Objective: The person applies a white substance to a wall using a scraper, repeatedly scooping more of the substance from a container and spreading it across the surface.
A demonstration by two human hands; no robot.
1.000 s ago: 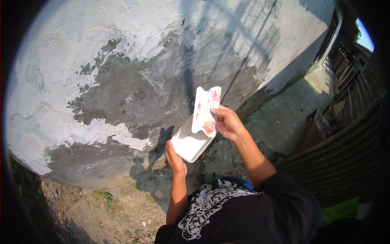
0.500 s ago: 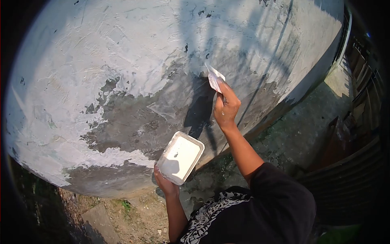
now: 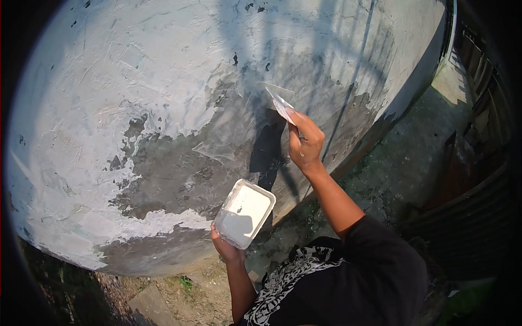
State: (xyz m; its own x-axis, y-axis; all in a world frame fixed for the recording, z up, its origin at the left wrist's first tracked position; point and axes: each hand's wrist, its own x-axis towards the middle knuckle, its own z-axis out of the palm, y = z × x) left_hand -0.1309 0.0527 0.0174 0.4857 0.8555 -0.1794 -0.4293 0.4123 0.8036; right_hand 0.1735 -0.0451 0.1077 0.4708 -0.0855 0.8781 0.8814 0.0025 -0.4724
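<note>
Rough wall (image 3: 81,108), pale tub (image 3: 256,188), thin sheet (image 3: 279,105)

The wall fills most of the view, its whitish coating broken by a dark grey patch (image 3: 168,171) and crossed by shadows. Beyond its foot, on the right, runs a concrete path (image 3: 402,146). The person's dark shirt (image 3: 380,266), printed in white on the front, takes up the bottom. Next in size is the tub, tilted in front of the wall, with white material (image 3: 253,202) inside. The right hand (image 3: 306,142) is closed on the sheet, pinching its near end; the far end is at the wall above, though whether it touches is hard to tell. The left hand (image 3: 227,250) is clamped on the tub's lower left corner. Smallest is a green plant (image 3: 186,282) on the soil below.
</note>
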